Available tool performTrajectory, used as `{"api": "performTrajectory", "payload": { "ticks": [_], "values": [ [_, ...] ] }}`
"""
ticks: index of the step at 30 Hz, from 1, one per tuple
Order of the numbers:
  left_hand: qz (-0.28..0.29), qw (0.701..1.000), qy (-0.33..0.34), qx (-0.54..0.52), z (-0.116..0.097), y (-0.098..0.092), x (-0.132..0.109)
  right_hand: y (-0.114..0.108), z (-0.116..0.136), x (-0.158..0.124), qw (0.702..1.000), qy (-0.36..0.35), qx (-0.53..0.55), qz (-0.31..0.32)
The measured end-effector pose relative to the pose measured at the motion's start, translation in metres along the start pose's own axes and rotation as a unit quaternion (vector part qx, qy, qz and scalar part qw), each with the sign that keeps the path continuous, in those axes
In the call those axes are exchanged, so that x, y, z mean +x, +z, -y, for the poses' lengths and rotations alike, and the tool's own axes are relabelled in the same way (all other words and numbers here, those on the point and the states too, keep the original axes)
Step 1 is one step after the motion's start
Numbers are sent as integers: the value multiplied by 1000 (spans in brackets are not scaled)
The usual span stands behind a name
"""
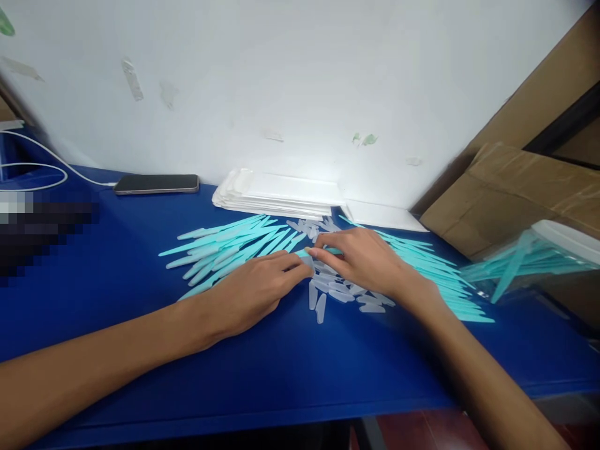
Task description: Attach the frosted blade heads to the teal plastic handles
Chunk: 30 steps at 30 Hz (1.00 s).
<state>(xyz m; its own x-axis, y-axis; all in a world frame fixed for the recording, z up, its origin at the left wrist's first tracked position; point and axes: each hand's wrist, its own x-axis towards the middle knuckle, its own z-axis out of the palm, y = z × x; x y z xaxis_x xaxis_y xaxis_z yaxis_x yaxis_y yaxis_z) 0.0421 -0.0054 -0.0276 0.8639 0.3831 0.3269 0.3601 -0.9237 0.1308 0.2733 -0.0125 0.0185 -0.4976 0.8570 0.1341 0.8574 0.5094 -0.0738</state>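
My left hand (255, 284) and my right hand (363, 256) meet at the middle of the blue table (140, 325), fingertips together. Between them they pinch a thin teal stick (323, 251) with a clear cap at its end. A pile of teal sticks with caps (229, 247) fans out to the left. More teal sticks (435, 269) lie to the right. Loose clear caps (342, 292) are scattered under and in front of my right hand.
A stack of white trays (281, 194) leans by the wall, with a phone (157, 184) and white cable (42, 169) at the left. Cardboard (515, 194) and a clear container of teal sticks (529, 262) stand at the right. The table's front edge is near me.
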Motion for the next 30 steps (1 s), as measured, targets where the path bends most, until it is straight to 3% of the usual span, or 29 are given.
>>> {"api": "performTrajectory", "payload": {
  "ticks": [16,22,30],
  "values": [
    [-51,999,-12,-7,2,9,-2,1,-5,0,999,-20,4,-44],
    [-120,991,-35,-39,2,10,-1,1,-4,0,999,-18,5,-46],
    [-216,965,-115,-98,-1,1,6,1,-7,0,997,-17,2,-73]
  ]
}}
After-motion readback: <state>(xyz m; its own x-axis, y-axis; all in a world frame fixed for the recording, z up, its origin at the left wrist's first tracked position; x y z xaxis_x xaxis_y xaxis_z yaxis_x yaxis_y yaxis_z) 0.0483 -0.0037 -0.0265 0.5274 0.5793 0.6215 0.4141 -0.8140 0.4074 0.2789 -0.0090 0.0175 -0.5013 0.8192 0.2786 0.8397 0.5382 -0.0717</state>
